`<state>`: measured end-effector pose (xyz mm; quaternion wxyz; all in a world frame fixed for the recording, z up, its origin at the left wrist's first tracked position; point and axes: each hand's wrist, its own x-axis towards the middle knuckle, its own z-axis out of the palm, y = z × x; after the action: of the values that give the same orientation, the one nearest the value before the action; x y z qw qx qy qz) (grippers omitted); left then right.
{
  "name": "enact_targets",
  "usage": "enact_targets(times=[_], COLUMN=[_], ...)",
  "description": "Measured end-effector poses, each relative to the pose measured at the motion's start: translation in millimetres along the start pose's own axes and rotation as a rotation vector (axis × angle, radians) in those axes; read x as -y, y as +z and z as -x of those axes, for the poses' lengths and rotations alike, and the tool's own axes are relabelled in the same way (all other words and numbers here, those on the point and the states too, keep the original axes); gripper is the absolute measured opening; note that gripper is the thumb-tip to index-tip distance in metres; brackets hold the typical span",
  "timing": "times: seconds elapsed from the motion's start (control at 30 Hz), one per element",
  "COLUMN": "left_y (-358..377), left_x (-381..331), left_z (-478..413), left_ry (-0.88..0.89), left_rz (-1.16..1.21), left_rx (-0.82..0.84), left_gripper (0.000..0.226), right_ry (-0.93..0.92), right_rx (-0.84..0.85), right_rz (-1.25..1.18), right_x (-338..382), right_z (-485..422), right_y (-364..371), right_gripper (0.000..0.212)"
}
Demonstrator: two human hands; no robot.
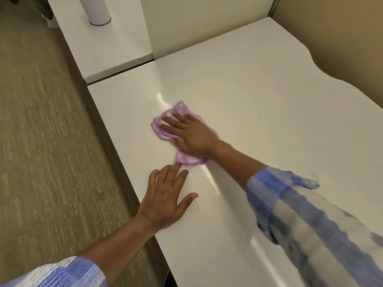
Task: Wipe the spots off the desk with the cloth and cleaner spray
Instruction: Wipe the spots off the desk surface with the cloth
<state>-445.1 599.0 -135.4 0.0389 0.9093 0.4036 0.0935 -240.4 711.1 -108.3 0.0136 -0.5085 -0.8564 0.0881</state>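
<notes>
White surface [259, 96] fills most of the view, with grey-brown carpet [41, 131] along its left edge and a beige partition [331, 34] behind. Right hand [190, 137] is spread flat, palm down, pressing a crumpled purple cloth [165, 125] onto the surface, so no real grip, just open fingers on top. Left hand [165, 199] rests flat and empty near the edge, just beside the cloth. White spray bottle [96, 10] stands well apart on the neighbouring top. Blue striped sleeves on both arms, pretty blurry.

Beige partition walls [331, 27], striped carpet [41, 141]
</notes>
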Motion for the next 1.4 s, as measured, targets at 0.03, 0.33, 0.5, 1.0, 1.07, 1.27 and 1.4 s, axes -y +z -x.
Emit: enact_targets(times=[0.03, 0.33, 0.5, 1.0, 1.07, 1.27, 1.4], left_y=[-0.7, -8.2, -14.1, -4.2, -12.2, -36.1, -25.4], left_x=[0.2, -2.5, -4.0, -4.6, -10.4, -98.2, -178.8], left_z=[-0.3, -3.6, -3.0, -3.5, -1.2, 52.0, 135.4], left_ry=[0.002, -0.015, -0.019, 0.016, 0.009, 0.089, 0.361], left_rz=[0.002, -0.012, 0.017, 0.040, 0.017, 0.057, 0.207], left_rx=[0.010, 0.059, 0.080, -0.034, -0.008, -0.020, 0.014], left_gripper=[0.067, 0.063, 0.059, 0.059, 0.064, 0.066, 0.067], right_ry=[0.020, 1.218, 0.541, 1.376, 1.115, 0.437, 0.694], right_rx=[-0.015, -0.270, -0.154, -0.314, -0.299, -0.156, -0.159], right_rz=[-0.012, 0.012, -0.018, 0.081, 0.042, -0.084, 0.008], right_x=[-19.6, -72.2, 84.9, -43.3, 19.1, 205.6, 150.6], right_z=[25.5, 146.5, 135.6, 358.4, 322.3, 347.6, 488.0], right_y=[-4.3, -12.2, 26.8, 13.7, 23.5, 66.9, 54.6], right_gripper=[0.054, 0.058, 0.059, 0.056, 0.059, 0.058, 0.054])
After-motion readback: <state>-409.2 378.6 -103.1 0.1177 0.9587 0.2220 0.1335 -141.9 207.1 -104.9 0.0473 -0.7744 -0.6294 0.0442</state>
